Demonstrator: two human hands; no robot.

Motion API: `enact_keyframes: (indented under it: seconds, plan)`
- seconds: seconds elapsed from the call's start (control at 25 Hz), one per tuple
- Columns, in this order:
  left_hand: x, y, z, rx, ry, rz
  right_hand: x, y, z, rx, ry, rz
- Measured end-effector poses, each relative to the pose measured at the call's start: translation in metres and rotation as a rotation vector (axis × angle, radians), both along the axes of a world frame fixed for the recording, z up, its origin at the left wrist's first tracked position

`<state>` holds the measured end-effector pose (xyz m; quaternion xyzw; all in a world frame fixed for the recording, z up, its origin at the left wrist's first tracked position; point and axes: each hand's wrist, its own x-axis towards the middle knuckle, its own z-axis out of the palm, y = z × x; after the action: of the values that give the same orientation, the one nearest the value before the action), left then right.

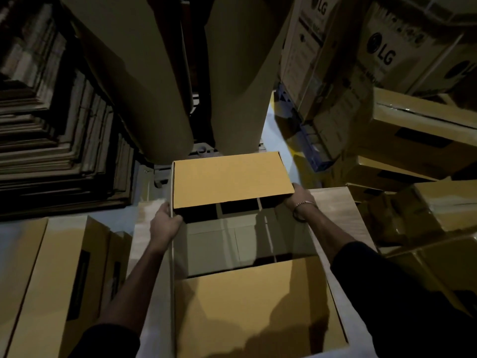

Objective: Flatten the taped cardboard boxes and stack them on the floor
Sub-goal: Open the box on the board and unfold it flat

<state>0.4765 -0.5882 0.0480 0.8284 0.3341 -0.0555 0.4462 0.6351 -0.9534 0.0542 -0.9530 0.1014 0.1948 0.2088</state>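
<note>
Head view: open box right below the person, btwn both arms, far flap up. Left hand curls round the flap's left corner, right hand grips its right corner. Cardboard prob light, stiff, folds at creases; best held at flap edges. Inside: only bottom flaps seen, no contents. More boxes at right

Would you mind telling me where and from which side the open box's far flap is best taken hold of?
Probably at its two near corners, coming in from either side. The far flap lies roughly level, its near edge free over the box's open inside, so fingers can wrap it there. That is how the left hand and right hand hold it now, one corner each.
</note>
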Motion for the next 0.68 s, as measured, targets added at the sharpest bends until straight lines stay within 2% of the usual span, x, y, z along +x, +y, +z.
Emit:
enact_keyframes:
  seconds: [0.08, 0.16, 0.32, 0.48, 0.56, 0.68]
  plan:
    - [0.001, 0.006, -0.009, -0.081, -0.02, 0.05, 0.0, 0.002, -0.011, 0.068, -0.042, -0.058]
    - [0.007, 0.013, -0.017, -0.077, -0.016, 0.045, 0.002, 0.004, -0.017, 0.076, -0.041, -0.094]
    - [0.004, 0.001, -0.02, 0.054, -0.031, 0.066, 0.002, 0.003, -0.018, 0.035, -0.037, -0.082]
    - [-0.005, -0.014, -0.007, 0.177, -0.048, 0.089, -0.001, -0.006, -0.009, 0.005, 0.008, 0.045]
    - [-0.029, -0.006, -0.007, 0.114, -0.005, 0.08, -0.02, -0.015, 0.006, 0.097, 0.033, 0.103]
    - [-0.098, -0.008, 0.009, -0.095, -0.019, 0.106, -0.081, -0.051, 0.032, 0.393, 0.006, 0.016]
